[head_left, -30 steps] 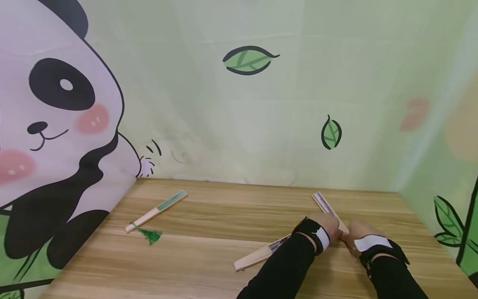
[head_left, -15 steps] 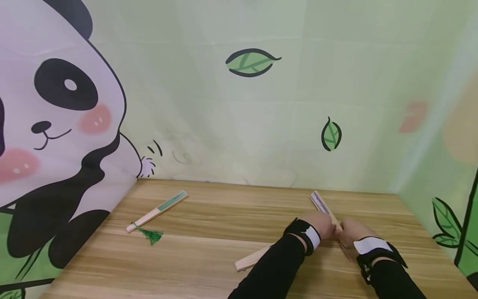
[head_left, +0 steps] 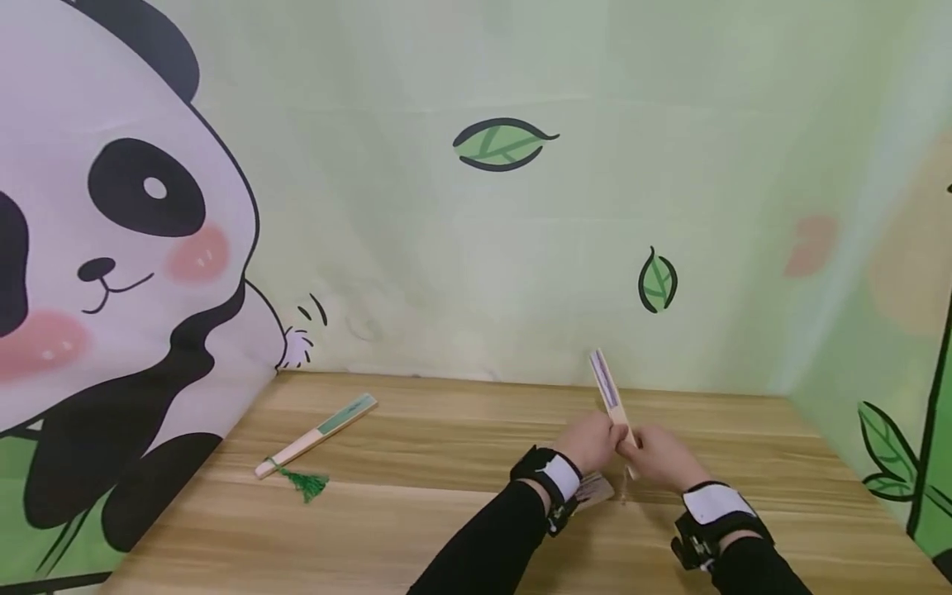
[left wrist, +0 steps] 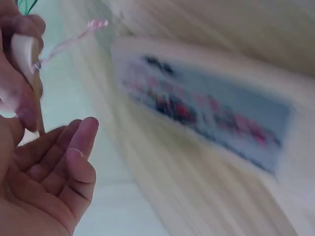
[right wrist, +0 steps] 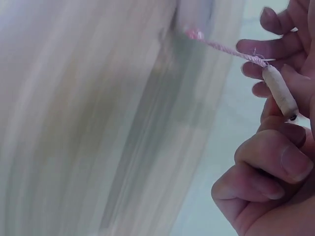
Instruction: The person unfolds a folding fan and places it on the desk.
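Both hands pinch a folded hand fan (head_left: 606, 380) near its lower end, raised with its purple-printed part pointing up and away. The left hand (head_left: 591, 442) grips it from the left, the right hand (head_left: 662, 456) from the right, thumbs close together. A twisted pink cord (right wrist: 229, 49) hangs from the pale wooden end (right wrist: 279, 91) in the right wrist view. Another folded fan (left wrist: 206, 108), printed with a blue-grey picture, lies beneath the left wrist, which hides most of it in the head view.
A third folded fan (head_left: 316, 436) with a green print lies at the table's left, its green tassel (head_left: 307, 485) spread beside it. The wooden table (head_left: 446, 413) meets a pale green cloth backdrop (head_left: 372, 207) behind, with a panda printed at left.
Both hands have moved left and lifted the fan, which now stands steeper. The left forearm has come across the second fan, covering its near end. The head view has tilted slightly upward.
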`<state>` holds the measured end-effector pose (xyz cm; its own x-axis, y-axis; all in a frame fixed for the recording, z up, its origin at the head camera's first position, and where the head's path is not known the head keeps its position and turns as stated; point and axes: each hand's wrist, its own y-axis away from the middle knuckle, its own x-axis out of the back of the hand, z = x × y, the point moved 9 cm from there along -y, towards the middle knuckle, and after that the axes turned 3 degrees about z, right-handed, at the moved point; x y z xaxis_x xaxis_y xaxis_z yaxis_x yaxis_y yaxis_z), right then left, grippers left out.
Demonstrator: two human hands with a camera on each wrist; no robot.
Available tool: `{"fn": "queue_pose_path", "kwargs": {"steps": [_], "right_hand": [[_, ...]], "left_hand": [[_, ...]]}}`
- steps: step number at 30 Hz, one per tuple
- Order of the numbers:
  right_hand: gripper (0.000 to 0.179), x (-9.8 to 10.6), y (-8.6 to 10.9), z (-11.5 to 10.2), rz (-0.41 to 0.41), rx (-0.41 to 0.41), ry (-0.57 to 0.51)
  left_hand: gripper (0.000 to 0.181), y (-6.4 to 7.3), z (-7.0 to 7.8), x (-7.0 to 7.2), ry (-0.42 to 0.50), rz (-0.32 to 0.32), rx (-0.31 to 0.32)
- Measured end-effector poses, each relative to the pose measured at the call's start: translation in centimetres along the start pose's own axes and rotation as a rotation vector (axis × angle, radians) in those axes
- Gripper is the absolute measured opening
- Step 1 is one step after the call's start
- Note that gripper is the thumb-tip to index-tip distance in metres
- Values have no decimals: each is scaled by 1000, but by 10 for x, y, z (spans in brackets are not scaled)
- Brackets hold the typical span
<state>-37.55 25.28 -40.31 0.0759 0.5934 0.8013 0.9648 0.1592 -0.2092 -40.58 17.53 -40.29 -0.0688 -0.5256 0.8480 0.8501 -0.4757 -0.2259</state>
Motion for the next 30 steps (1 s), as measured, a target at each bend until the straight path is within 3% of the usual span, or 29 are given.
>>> {"fn": "queue_pose_path", "kwargs": {"steps": [4, 10, 13, 18, 24, 30], "right_hand": [[23, -4, -8, -23, 30, 3, -63], [25, -9, -22, -71, 94, 48, -175], [25, -18, -29, -95, 85, 72, -218], [24, -26, -32, -128, 73, 99, -288], [22, -34, -29, -157, 47, 104, -360], [22, -37, -24, -165, 38, 65, -453]], "left_hand": [[33, 11, -11, 27, 173, 49, 0], [35, 28, -36, 78, 465, 215, 39], [38, 38, -51, 99, 527, 287, 75], [39, 57, -69, 129, 571, 345, 115], [34, 80, -82, 151, 662, 387, 146], [30, 91, -87, 154, 790, 427, 181]]}}
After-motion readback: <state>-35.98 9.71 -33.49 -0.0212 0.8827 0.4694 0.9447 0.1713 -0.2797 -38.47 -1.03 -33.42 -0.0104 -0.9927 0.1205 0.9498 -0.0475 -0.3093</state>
